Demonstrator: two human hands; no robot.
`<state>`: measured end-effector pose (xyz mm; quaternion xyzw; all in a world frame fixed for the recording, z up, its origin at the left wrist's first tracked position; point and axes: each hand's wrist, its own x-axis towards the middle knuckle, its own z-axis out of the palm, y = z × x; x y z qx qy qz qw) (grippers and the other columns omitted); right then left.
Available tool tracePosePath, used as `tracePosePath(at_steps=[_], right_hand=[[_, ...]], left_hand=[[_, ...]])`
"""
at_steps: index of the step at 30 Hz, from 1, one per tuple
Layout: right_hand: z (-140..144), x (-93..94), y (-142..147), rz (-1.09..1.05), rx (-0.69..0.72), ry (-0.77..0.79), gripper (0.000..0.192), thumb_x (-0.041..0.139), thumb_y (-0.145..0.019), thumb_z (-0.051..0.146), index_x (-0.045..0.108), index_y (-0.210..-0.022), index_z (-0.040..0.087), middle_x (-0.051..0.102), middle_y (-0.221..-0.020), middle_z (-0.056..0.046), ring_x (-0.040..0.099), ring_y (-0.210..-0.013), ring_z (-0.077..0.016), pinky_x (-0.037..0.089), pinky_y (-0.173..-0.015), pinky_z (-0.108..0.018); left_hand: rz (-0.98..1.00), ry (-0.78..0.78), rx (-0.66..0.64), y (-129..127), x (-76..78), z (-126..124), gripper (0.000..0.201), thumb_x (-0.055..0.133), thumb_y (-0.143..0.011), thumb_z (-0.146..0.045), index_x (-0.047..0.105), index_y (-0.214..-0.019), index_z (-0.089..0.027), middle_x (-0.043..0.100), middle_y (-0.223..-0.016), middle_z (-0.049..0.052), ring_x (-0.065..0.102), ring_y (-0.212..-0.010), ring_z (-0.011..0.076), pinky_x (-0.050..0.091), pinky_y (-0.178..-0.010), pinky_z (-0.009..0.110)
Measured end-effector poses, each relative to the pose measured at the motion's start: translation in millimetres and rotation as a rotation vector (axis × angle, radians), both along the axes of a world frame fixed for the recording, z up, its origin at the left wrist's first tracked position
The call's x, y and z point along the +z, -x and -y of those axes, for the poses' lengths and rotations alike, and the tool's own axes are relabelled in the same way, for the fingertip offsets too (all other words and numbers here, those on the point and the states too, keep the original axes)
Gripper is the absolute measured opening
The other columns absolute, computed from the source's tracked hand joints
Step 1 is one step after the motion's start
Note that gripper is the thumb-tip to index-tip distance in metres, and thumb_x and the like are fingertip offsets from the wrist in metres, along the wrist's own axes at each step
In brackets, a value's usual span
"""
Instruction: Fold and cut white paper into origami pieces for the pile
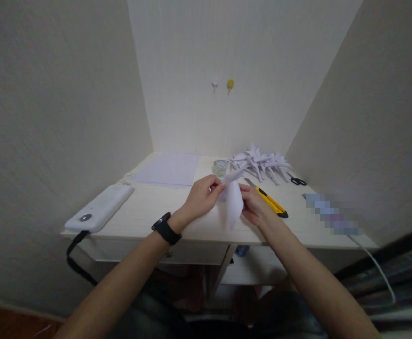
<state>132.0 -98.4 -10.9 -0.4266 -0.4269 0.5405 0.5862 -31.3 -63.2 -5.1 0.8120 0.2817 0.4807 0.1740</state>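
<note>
Between my two hands, a white sheet of paper [234, 202] is held up over the desk, curled and partly folded. My left hand [206, 193] pinches its left side between thumb and fingertips. On the other side, my right hand [253, 203] grips the paper's edge, with some fingers hidden behind it. A yellow utility knife [271, 201] lies just right of my right hand, its blade pointing back left. Behind the hands sits a pile of folded white paper pieces [260, 162], next to a roll of tape [220, 167].
A stack of flat white paper [168, 168] lies at the back left of the desk [149, 207]. A white device with a black strap [100, 207] rests at the left edge. Black-handled scissors [297, 180] and a blurred-out phone-like object [331, 214] with a cable are at right. Walls enclose the desk.
</note>
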Motion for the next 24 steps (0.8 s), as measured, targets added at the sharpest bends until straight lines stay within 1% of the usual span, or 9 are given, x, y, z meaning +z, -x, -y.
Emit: tracePosePath(at_steps=[2, 4, 7, 11, 13, 16, 19, 22, 24], right_hand=[[-1.2, 1.8, -5.4, -0.012, 0.046, 0.017, 0.02, 0.075, -0.047, 0.023, 0.059, -0.057, 0.018, 0.043, -0.043, 0.008, 0.024, -0.039, -0.0033, 0.018, -0.039, -0.02], [-2.8, 4.5, -8.5, -0.032, 0.053, 0.024, 0.022, 0.073, -0.045, 0.023, 0.052, -0.052, 0.019, 0.036, -0.041, 0.01, 0.018, -0.039, -0.0027, 0.012, -0.038, -0.019], [-5.6, 9.5, -10.4, -0.056, 0.012, 0.033, 0.027, 0.072, -0.047, 0.029, 0.047, -0.049, 0.021, 0.039, -0.04, 0.008, 0.025, -0.039, -0.0049, 0.017, -0.038, -0.019], [-10.3, 12.4, -14.0, 0.012, -0.008, 0.025, 0.023, 0.077, -0.047, 0.03, 0.06, -0.056, 0.018, 0.056, -0.048, 0.002, 0.046, -0.045, -0.0099, 0.036, -0.046, -0.023], [-13.9, 10.5, -17.7, 0.07, -0.012, 0.003, 0.023, 0.079, -0.047, 0.028, 0.065, -0.061, 0.017, 0.061, -0.054, 0.001, 0.05, -0.05, -0.0112, 0.039, -0.051, -0.024], [-21.2, 4.1, -25.4, 0.139, -0.051, -0.032, 0.022, 0.076, -0.051, 0.028, 0.067, -0.068, 0.017, 0.063, -0.059, 0.001, 0.049, -0.052, -0.0108, 0.038, -0.052, -0.024], [-29.4, -0.9, -33.6, 0.181, -0.123, -0.092, 0.02, 0.072, -0.054, 0.028, 0.063, -0.07, 0.019, 0.06, -0.06, 0.003, 0.046, -0.052, -0.0099, 0.035, -0.051, -0.023], [-35.1, 1.9, -40.4, 0.176, -0.146, -0.158, 0.019, 0.07, -0.056, 0.032, 0.056, -0.062, 0.02, 0.051, -0.053, 0.005, 0.039, -0.048, -0.0082, 0.031, -0.047, -0.022], [-37.1, 7.7, -44.5, 0.158, -0.131, -0.158, 0.021, 0.069, -0.056, 0.034, 0.056, -0.061, 0.02, 0.046, -0.05, 0.006, 0.036, -0.046, -0.0078, 0.027, -0.043, -0.021]], left_hand=[[-0.047, -0.046, 0.004, -0.6, 3.1, 1.0, 0.018, 0.054, -0.092, -0.028, 0.057, -0.076, -0.018, 0.061, -0.074, 0.002, 0.055, -0.071, 0.0149, 0.042, -0.065, 0.027], [-0.089, -0.092, 0.009, -1.5, 5.9, 0.6, 0.018, 0.053, -0.093, -0.027, 0.056, -0.077, -0.018, 0.061, -0.075, 0.002, 0.055, -0.071, 0.015, 0.042, -0.066, 0.027], [-0.15, -0.16, 0.015, -3.9, 8.7, -2.5, 0.018, 0.051, -0.094, -0.026, 0.055, -0.079, -0.019, 0.061, -0.077, 0.003, 0.056, -0.072, 0.0156, 0.043, -0.068, 0.029], [-0.222, -0.211, 0.029, -8.5, 9.1, -9.7, 0.016, 0.051, -0.095, -0.024, 0.056, -0.081, -0.018, 0.062, -0.081, 0.004, 0.057, -0.076, 0.0169, 0.043, -0.072, 0.03], [-0.247, -0.223, 0.035, -11.1, 8.8, -14.1, 0.016, 0.051, -0.095, -0.023, 0.057, -0.081, -0.018, 0.063, -0.082, 0.004, 0.058, -0.078, 0.0174, 0.044, -0.073, 0.03], [-0.258, -0.237, 0.041, -15.6, 10.1, -21.0, 0.015, 0.051, -0.095, -0.023, 0.057, -0.082, -0.018, 0.063, -0.082, 0.004, 0.059, -0.079, 0.0177, 0.043, -0.074, 0.031], [-0.262, -0.241, 0.047, -21.2, 14.7, -27.2, 0.015, 0.052, -0.095, -0.022, 0.057, -0.082, -0.017, 0.063, -0.081, 0.005, 0.059, -0.077, 0.0178, 0.043, -0.072, 0.031], [-0.275, -0.241, 0.057, -27.9, 20.5, -32.1, 0.014, 0.053, -0.094, -0.021, 0.058, -0.081, -0.017, 0.064, -0.081, 0.005, 0.059, -0.077, 0.0183, 0.043, -0.072, 0.031], [-0.281, -0.25, 0.056, -32.3, 23.4, -34.8, 0.013, 0.053, -0.093, -0.02, 0.058, -0.082, -0.017, 0.065, -0.082, 0.005, 0.059, -0.079, 0.0186, 0.043, -0.072, 0.031]])
